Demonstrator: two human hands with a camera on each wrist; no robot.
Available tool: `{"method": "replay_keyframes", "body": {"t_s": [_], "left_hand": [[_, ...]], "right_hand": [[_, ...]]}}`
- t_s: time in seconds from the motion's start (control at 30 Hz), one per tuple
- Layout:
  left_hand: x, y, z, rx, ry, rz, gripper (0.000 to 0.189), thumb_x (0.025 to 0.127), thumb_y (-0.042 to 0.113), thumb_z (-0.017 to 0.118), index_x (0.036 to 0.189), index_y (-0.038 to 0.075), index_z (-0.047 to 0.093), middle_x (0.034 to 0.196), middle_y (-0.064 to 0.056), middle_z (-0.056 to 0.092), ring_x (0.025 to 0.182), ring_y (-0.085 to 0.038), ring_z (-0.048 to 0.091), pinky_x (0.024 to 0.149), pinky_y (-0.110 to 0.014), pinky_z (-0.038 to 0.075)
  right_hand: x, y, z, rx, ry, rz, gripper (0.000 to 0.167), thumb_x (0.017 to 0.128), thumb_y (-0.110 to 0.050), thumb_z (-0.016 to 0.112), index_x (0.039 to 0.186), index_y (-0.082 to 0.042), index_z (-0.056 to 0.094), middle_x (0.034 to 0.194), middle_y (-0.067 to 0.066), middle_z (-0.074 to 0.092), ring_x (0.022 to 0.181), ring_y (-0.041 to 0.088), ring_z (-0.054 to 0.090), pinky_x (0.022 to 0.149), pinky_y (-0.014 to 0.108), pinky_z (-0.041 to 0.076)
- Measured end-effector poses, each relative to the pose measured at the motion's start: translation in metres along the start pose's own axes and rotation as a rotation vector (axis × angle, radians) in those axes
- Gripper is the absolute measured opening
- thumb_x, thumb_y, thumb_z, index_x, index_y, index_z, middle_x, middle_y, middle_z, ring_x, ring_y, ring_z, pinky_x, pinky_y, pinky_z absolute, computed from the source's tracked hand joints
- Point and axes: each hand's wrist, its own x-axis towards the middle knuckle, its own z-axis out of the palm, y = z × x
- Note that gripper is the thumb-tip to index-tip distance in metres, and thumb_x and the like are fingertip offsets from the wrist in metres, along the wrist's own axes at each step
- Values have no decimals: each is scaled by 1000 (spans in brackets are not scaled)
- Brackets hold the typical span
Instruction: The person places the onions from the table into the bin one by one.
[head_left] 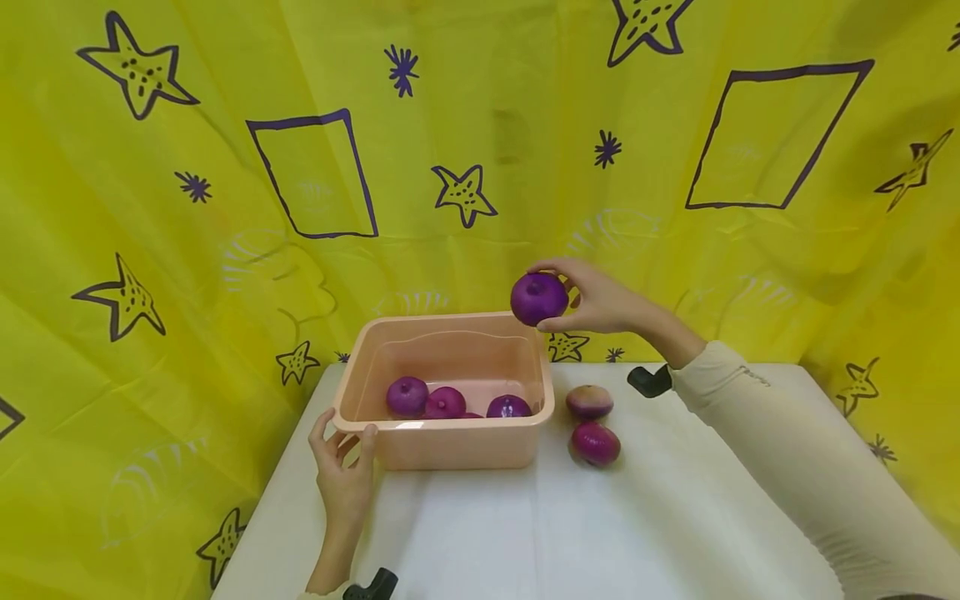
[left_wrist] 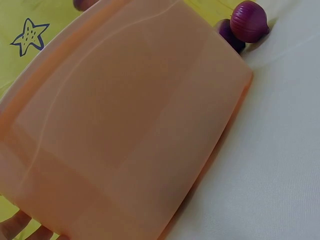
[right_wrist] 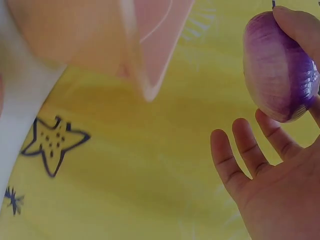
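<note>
In the head view my right hand (head_left: pixel 600 298) holds a purple onion (head_left: pixel 538 298) between thumb and fingers, above the right back corner of a peach plastic tub (head_left: pixel 457 446). The right wrist view shows the same onion (right_wrist: pixel 280 67) pinched by the thumb and finger, the other fingers spread apart from it. My left hand (head_left: pixel 345 479) grips the tub's front left corner at the rim, with fingertips showing at the tub's edge in the left wrist view. Several purple onions (head_left: pixel 407 396) lie inside the tub, partly hidden by its front wall.
Two more onions, one purple (head_left: pixel 596 443) and one paler (head_left: pixel 589 402), lie on the white table (head_left: pixel 480 533) just right of the tub. A yellow curtain (head_left: pixel 525 100) with drawn stars hangs behind the table.
</note>
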Motion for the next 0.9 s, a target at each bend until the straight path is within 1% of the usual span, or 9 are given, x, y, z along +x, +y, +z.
{"method": "replay_keyframes", "body": {"t_s": [0.17,0.23,0.33,0.47,0.7,0.83,0.9], "left_hand": [[0,0,-1,6,2,-8,72,100,26,69,157,24,25,145,-24,52,123,-39,57,83,-4,45],[0,1,-1,10,4,-14,72,99,27,69,157,25,26,145,-23,52,124,-39,57,82,-4,45],[-1,2,-1,17,8,-23,72,99,29,69,157,26,26,146,-21,52,125,-38,57,82,-4,44],[0,2,-1,15,11,-29,72,99,29,69,157,26,26,145,-21,52,125,-39,57,83,-4,44],[0,2,0,23,3,-30,72,100,29,69,157,26,25,147,-22,50,126,-41,56,83,-7,46],[1,1,0,30,2,-25,73,100,28,68,158,25,24,147,-24,50,126,-42,56,84,-8,47],[1,1,0,29,6,-24,73,100,27,69,158,25,25,147,-23,50,125,-41,57,84,-7,46]], "right_hand": [[20,-10,17,12,-24,-8,78,80,-24,88,147,-13,48,139,10,52,119,30,50,86,45,54],[28,-12,26,28,-29,-17,79,80,-24,89,147,-13,49,139,10,52,121,29,48,87,47,53],[41,-14,39,39,-37,-37,79,79,-26,90,146,-12,50,140,10,53,123,26,47,92,48,52],[54,-16,54,44,-45,-61,79,79,-26,90,145,-9,51,140,11,55,127,26,47,99,44,49],[69,-21,75,73,-57,-111,76,78,-22,89,142,-4,52,135,14,58,126,29,49,102,46,48],[74,-25,83,86,-70,-102,76,79,-22,89,143,-6,52,136,13,57,127,28,49,103,45,48],[76,-26,87,93,-75,-87,76,79,-22,90,143,-7,52,137,12,56,127,27,49,101,43,49]]}}
